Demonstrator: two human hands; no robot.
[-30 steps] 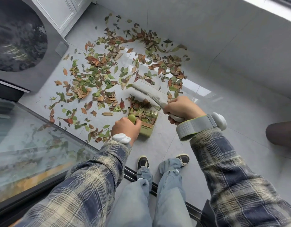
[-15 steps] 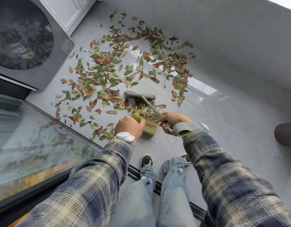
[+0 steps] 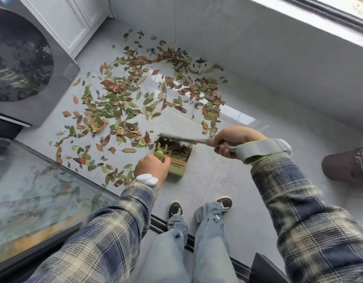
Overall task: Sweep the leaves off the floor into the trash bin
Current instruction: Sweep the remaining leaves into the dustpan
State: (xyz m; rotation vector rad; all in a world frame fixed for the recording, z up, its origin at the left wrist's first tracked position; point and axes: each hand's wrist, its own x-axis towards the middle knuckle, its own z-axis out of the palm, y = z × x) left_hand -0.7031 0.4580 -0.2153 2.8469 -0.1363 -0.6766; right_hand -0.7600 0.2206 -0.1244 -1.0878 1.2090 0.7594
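Note:
Green, brown and red leaves (image 3: 135, 99) lie scattered over the grey tile floor (image 3: 217, 180). A small olive-green dustpan (image 3: 177, 168) stands on the floor, several leaves inside it. My left hand (image 3: 152, 166) grips its round green handle. My right hand (image 3: 233, 141) grips the grey handle of a hand brush (image 3: 176, 138), whose head lies across the dustpan's far edge. No trash bin can be identified.
A grey appliance with a dark round door (image 3: 19, 58) stands at the left, white cabinet doors (image 3: 74, 19) behind it. A glass panel (image 3: 33, 197) runs along the lower left. My shoes (image 3: 174, 209) stand near a dark floor track. A brown object (image 3: 346, 166) sits at the right edge.
My right hand has swung outward to the right, turning the brush so it lies sideways across the dustpan's mouth. My left hand keeps hold of the dustpan, which stays in about the same place.

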